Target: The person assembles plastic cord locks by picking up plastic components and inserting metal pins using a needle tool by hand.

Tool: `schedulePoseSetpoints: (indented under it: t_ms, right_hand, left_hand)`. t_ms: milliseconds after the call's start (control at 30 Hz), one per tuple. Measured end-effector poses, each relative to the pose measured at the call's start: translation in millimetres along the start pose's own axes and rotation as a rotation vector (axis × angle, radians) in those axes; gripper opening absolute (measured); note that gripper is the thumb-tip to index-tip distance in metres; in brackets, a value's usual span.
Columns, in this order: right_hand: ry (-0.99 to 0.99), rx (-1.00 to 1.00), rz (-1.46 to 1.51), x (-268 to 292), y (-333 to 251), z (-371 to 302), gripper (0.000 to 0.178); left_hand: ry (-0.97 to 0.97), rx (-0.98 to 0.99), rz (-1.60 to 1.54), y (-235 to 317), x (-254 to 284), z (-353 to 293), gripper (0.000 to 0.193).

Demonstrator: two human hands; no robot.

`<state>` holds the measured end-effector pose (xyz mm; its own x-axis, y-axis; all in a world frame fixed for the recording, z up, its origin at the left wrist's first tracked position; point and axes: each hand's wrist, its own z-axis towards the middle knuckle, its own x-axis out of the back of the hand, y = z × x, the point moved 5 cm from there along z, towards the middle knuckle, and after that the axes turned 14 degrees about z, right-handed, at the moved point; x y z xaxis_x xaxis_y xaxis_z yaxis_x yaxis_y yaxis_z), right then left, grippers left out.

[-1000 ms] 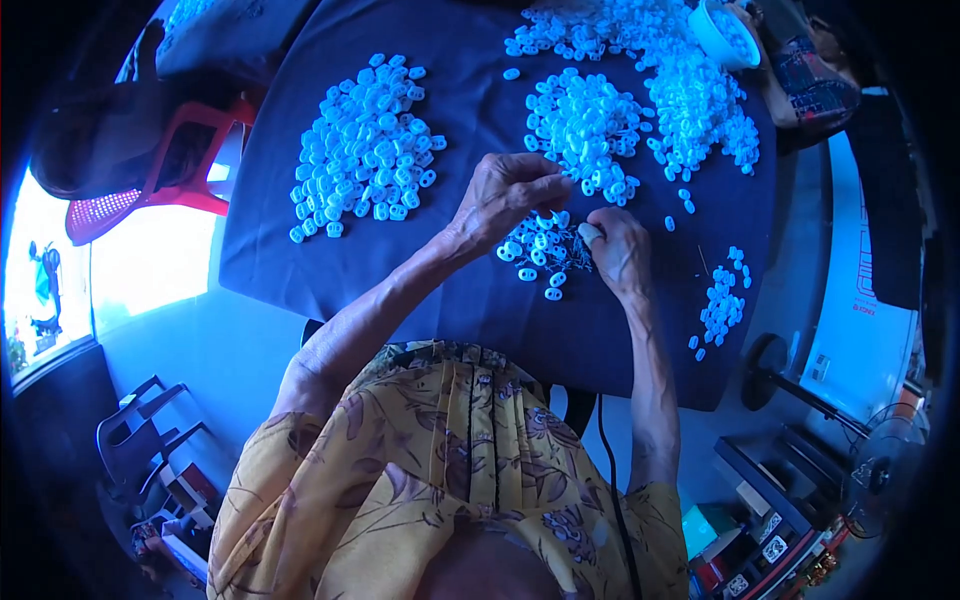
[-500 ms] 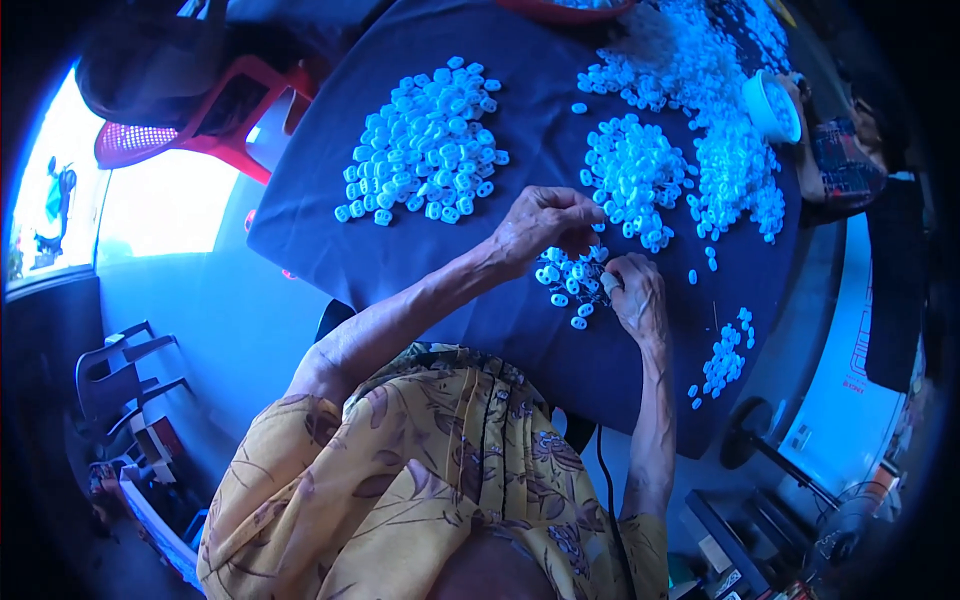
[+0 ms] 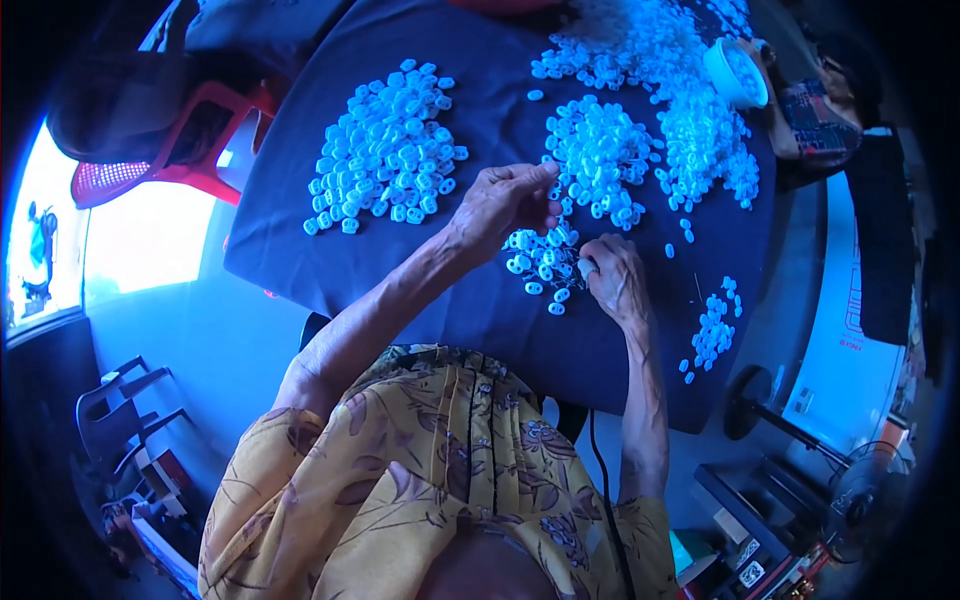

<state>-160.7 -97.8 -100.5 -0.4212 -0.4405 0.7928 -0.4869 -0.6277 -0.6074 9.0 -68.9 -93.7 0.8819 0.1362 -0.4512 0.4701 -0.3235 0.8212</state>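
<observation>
Small white oval pieces with two dark holes lie in piles on the dark tablecloth (image 3: 480,320). My left hand (image 3: 505,208) is pinched closed at the near edge of the middle pile (image 3: 600,155); a white spot shows by its fingertips, but I cannot tell whether it is held. Below it lies a smaller cluster of pieces (image 3: 545,262), with thin dark strands among them. At this cluster's right side, my right hand (image 3: 618,280) has its fingers curled together. Something pale (image 3: 587,268) shows at its thumb, too small to name.
A large pile (image 3: 385,150) lies at left, a wide heap (image 3: 705,140) at far right, and a small group (image 3: 712,330) at near right. Another person's hand is by a white bowl (image 3: 736,75). A red chair (image 3: 190,150) stands at left, a fan (image 3: 865,490) at lower right.
The whole view has shifted, so the table's things sit further left. My left hand has risen slightly from the small cluster toward the middle pile. My right hand stays beside the cluster.
</observation>
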Motion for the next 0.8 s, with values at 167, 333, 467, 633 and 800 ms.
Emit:
schedulePoseSetpoints:
  t_ms: [167,333,467,633,800]
  right_hand:
    - [0.025,-0.015,-0.006,3,2,-1,0.014]
    - [0.013,-0.009,-0.019,7,-8,-7,0.013]
    - [0.037,0.043,-0.048,3,-6,-3,0.012]
    - [0.142,-0.057,0.149,15,5,-2,0.008]
    - [0.141,-0.379,0.418,17,16,-5,0.010]
  left_hand:
    - [-0.046,0.056,-0.057,-5,-4,-2,0.022]
    - [-0.101,0.068,-0.094,-12,-5,0,0.020]
    - [-0.110,0.081,-0.083,-13,-10,0,0.020]
    - [-0.059,0.090,-0.197,-12,-14,0,0.020]
    - [-0.112,0.055,-0.135,-8,-11,-5,0.018]
